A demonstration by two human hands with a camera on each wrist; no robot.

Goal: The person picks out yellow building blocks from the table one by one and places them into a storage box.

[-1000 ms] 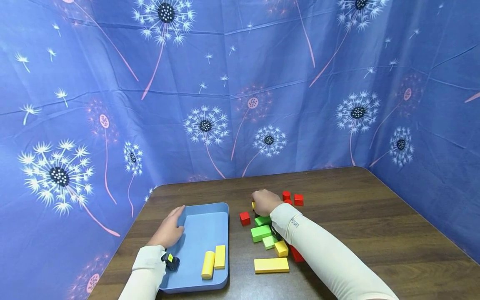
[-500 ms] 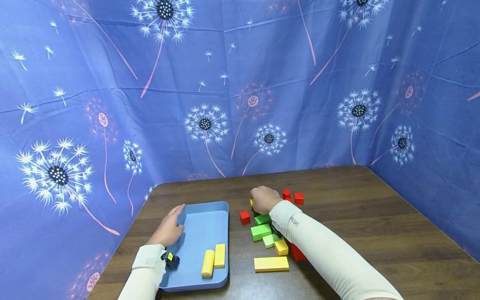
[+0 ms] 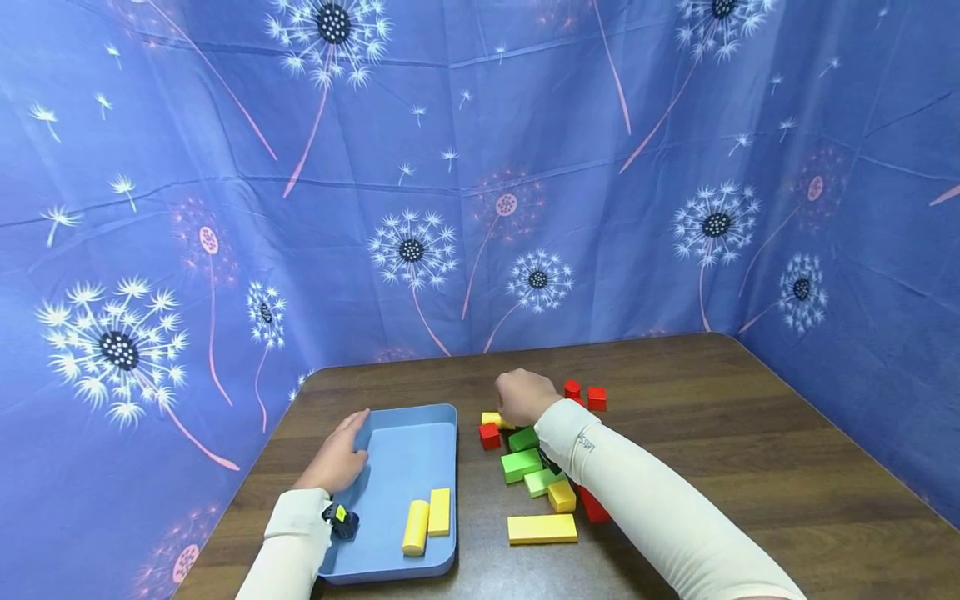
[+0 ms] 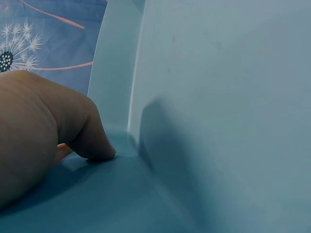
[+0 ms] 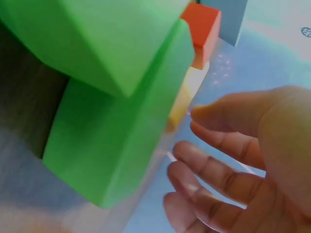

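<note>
My left hand (image 3: 335, 457) grips the left wall of a blue tray (image 3: 405, 446); in the left wrist view the thumb (image 4: 92, 131) bends over onto its inner side. A yellow cylinder (image 3: 416, 528) and a yellow block (image 3: 440, 512) lie in the tray. Over the far end of the block pile, my right hand (image 3: 527, 398) has loosely bent fingers with nothing between them. Close to its thumb tip is a yellow piece (image 5: 187, 97), partly behind a green block (image 5: 102, 141). In the head view this yellow piece (image 3: 492, 419) lies behind a red cube (image 3: 490, 436).
Green blocks (image 3: 522, 465), an orange-yellow block (image 3: 562, 497) and a red block (image 3: 594, 504) lie near the right forearm. A long yellow block (image 3: 542, 529) lies in front. Beyond the right wrist are a red cylinder (image 3: 572, 389) and a red cube (image 3: 597, 398).
My right hand has shifted slightly left and away, and its hold on the yellow piece is gone. That piece now lies lower, behind the red cube. The left hand stays on the tray.
</note>
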